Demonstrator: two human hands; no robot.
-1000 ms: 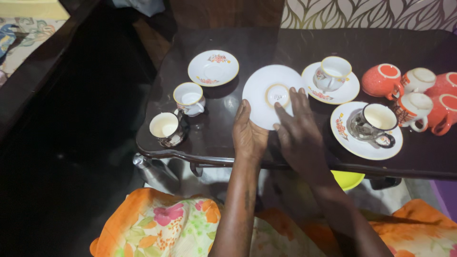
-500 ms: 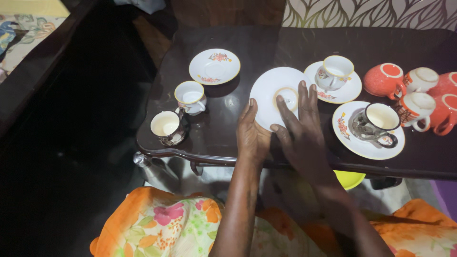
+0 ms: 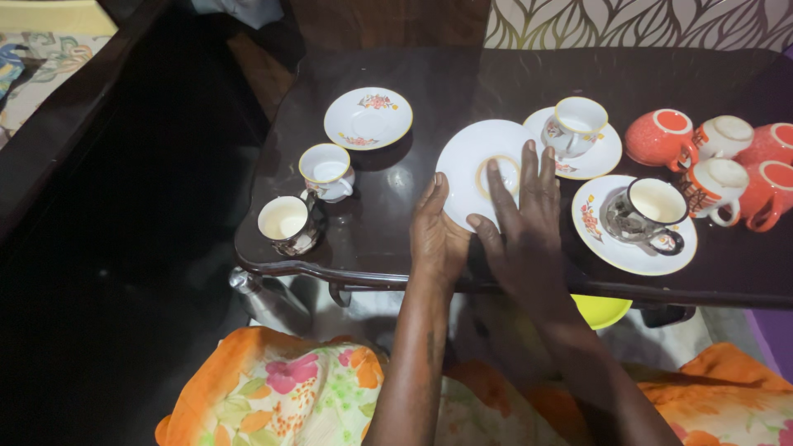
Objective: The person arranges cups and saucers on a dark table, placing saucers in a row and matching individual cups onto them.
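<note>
A home sitting room: a dark wooden counter (image 3: 429, 74) carries a tea set of cups (image 3: 327, 171) and saucers (image 3: 368, 118), with leaf-patterned wallpaper (image 3: 628, 23) behind and a patterned rug (image 3: 33, 58) beside.

Both hands (image 3: 487, 231) flat, fingers extended

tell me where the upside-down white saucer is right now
In the head view the upside-down white saucer lies mid-table under the right hand, with the left hand at its near-left edge, beside the saucer holding a floral cup.
</note>
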